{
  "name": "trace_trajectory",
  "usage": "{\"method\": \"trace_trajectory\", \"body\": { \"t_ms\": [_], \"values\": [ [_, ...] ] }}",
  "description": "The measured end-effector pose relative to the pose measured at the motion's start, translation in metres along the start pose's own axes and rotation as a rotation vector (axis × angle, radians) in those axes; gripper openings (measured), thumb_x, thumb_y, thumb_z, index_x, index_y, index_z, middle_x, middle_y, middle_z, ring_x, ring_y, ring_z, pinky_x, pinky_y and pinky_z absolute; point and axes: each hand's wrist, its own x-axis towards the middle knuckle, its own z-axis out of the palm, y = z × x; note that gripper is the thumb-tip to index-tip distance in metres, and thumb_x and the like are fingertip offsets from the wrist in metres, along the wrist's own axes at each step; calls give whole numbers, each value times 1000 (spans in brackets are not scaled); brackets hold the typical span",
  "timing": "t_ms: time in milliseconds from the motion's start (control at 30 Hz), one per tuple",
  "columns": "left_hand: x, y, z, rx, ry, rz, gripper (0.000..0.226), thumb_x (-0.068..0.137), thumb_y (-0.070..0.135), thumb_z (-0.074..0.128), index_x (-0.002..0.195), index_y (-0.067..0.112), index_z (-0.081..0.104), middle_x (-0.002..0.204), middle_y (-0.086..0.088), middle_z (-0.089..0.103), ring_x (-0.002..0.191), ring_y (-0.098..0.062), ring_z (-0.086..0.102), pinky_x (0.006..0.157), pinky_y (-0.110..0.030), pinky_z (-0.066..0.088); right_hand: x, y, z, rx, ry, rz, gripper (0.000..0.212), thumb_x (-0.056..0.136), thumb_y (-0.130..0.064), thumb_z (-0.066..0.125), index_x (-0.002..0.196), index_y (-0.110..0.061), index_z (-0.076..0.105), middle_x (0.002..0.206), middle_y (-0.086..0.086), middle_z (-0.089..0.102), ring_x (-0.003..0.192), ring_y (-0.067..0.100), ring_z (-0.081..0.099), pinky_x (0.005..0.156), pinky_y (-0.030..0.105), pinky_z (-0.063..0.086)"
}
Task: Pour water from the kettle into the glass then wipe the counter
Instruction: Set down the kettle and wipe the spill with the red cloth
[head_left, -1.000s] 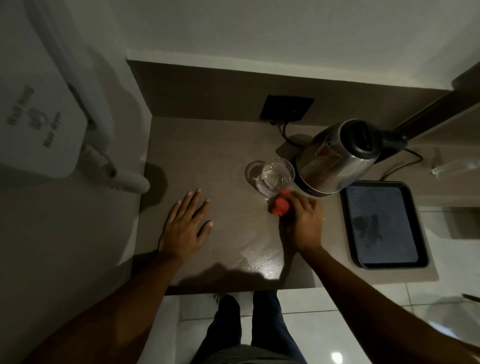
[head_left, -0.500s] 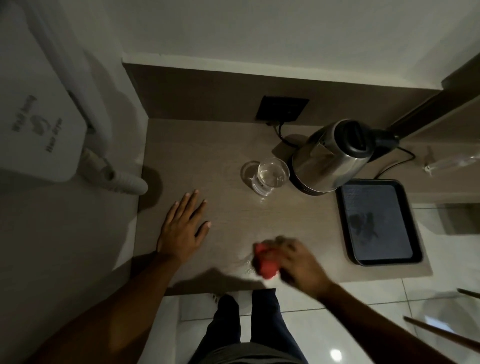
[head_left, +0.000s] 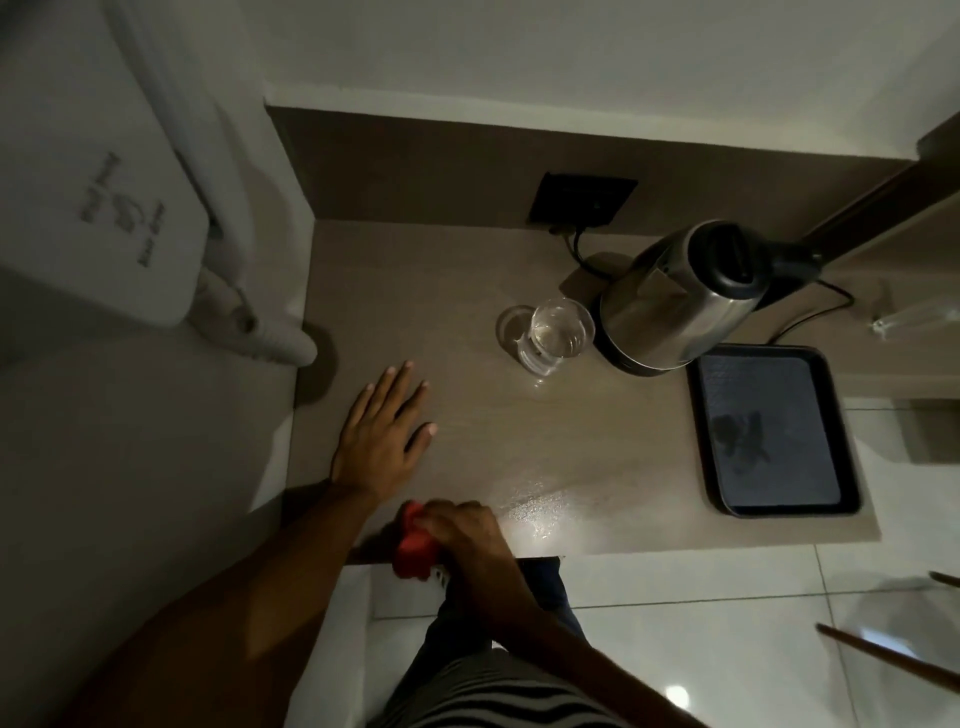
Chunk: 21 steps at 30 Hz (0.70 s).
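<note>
A steel kettle (head_left: 675, 306) with a black lid stands on its base at the back right of the brown counter (head_left: 519, 426). Just left of it is a clear glass (head_left: 558, 335) holding water. My left hand (head_left: 382, 431) lies flat on the counter, fingers spread, holding nothing. My right hand (head_left: 467, 535) is closed on a red cloth (head_left: 413, 545) at the counter's front edge, close to my left forearm. A wet sheen shows on the counter to the right of the cloth.
A black tray (head_left: 852, 467) sits at the counter's right end. The kettle's cord runs to a black wall socket (head_left: 582, 200). A white wall-mounted hair dryer (head_left: 104, 223) hangs at left. White tiled floor lies below the front edge.
My right hand has dragged the red cloth from beside the glass toward me and leftward, down to the counter's front edge. My left hand has stayed flat in place.
</note>
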Motion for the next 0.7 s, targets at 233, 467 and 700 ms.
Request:
{"method": "trace_trajectory", "body": {
  "t_ms": [233,467,700],
  "values": [
    [1,1,0,43,28,2,63,101,56,21,149,20,43,162,-6,33,150,-25,31,120,-41,22,14,74,-128,-186,439,377,73,95,-66,30,127,-5,54,124,21,57,104,10,52,92,16,42],
    [2,-2,4,63,10,-4,61,101,55,25,151,22,38,165,-4,28,152,-23,25,122,-40,18,-4,73,-85,-110,427,589,39,89,-16,57,125,-3,65,109,23,67,96,39,62,85,43,49],
    [1,-2,2,21,3,-9,63,99,55,27,151,21,37,165,-2,24,153,-22,22,122,-42,21,-15,1,-28,112,56,106,45,86,2,69,127,-16,65,121,0,67,108,22,62,95,31,47]
  ]
}}
